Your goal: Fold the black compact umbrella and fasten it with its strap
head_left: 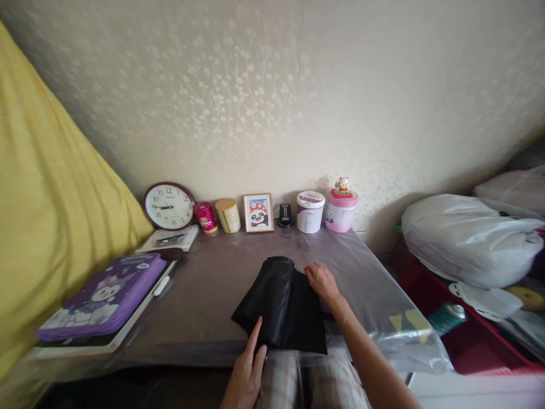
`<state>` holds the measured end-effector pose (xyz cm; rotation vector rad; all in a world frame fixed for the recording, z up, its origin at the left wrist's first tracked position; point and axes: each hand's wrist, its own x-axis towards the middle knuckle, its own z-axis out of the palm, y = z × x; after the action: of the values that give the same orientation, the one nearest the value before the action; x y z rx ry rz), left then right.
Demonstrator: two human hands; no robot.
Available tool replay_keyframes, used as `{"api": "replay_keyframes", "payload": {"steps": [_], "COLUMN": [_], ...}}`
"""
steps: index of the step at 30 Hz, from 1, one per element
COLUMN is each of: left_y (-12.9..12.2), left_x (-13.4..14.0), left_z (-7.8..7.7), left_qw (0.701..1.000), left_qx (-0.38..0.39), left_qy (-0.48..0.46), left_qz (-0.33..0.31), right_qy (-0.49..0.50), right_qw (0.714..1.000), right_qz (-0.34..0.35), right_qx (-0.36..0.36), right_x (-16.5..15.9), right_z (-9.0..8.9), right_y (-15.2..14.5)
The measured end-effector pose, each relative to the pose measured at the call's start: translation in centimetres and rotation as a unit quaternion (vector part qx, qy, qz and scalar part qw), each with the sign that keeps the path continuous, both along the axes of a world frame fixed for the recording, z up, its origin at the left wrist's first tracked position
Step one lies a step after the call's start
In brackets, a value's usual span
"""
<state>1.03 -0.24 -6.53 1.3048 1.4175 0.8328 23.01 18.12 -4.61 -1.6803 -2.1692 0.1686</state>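
Black sheet [279, 301] on table [200, 301], at six o'clock. Left hand [247, 368] at its seven, thumb and forefinger parted; right hand [322, 280] curled at its one — grips unconfirmed. Apparent step: straightening; next calls for steadying.

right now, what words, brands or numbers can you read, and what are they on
"12", "10", "8", "6", "3": on the dial of the round analog clock
Too small or blurred to read: the clock's brand line, and the print on the pink canister, the purple-and-white lidded tub and the framed panda picture
No text shows on the black plastic
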Motion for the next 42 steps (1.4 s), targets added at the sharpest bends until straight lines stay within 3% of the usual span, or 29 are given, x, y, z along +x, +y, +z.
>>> {"api": "replay_keyframes", "payload": {"steps": [4,9,15,17,20,23,28,34,37,42], "left_y": [0.0,0.1,0.0,0.0,0.0,-0.1,-0.1,-0.1,-0.1,-0.1], "left_x": [0.2,0.3,0.3,0.4,0.4,0.3,0.4,0.6,0.6,0.3], "left_z": [-0.2,-0.2,0.1,0.2,0.2,0.1,0.1,-0.4,-0.8,-0.8], "left_qw": [1.0,1.0,0.999,0.999,0.999,0.999,0.999,0.999,0.999,0.998], "left_qx": [0.002,0.01,-0.002,-0.002,-0.008,-0.012,-0.015,-0.007,-0.002,0.022], "left_qy": [0.007,0.02,0.033,0.032,0.036,0.041,0.034,0.037,0.031,0.033], "left_qz": [0.01,0.009,0.01,0.011,0.005,0.003,0.006,0.029,0.027,0.042], "right_qy": [-0.02,-0.076,-0.063,-0.039,-0.003,0.051,0.203,0.238,0.277,0.378], "right_qw": [0.996,0.996,0.996,0.998,0.994,0.984,0.958,0.955,0.951,0.921], "right_qz": [0.081,0.042,0.068,0.032,-0.094,-0.171,-0.171,-0.171,-0.132,-0.073], "right_qx": [0.019,0.013,0.019,0.035,0.051,-0.006,-0.111,-0.046,-0.037,-0.048], "right_x": [-1.4,-2.4,-2.8,-2.3,-0.7,0.9,1.3,-0.6,-0.9,-1.9], "right_z": [-0.1,-0.5,-1.0,-1.3,-1.5,-1.6,-2.2,-3.1,-2.4,-0.1], "right_y": [-1.1,-1.9,-2.4,-2.4,-2.7,-3.4,-4.7,-5.2,-5.2,-5.0]}}
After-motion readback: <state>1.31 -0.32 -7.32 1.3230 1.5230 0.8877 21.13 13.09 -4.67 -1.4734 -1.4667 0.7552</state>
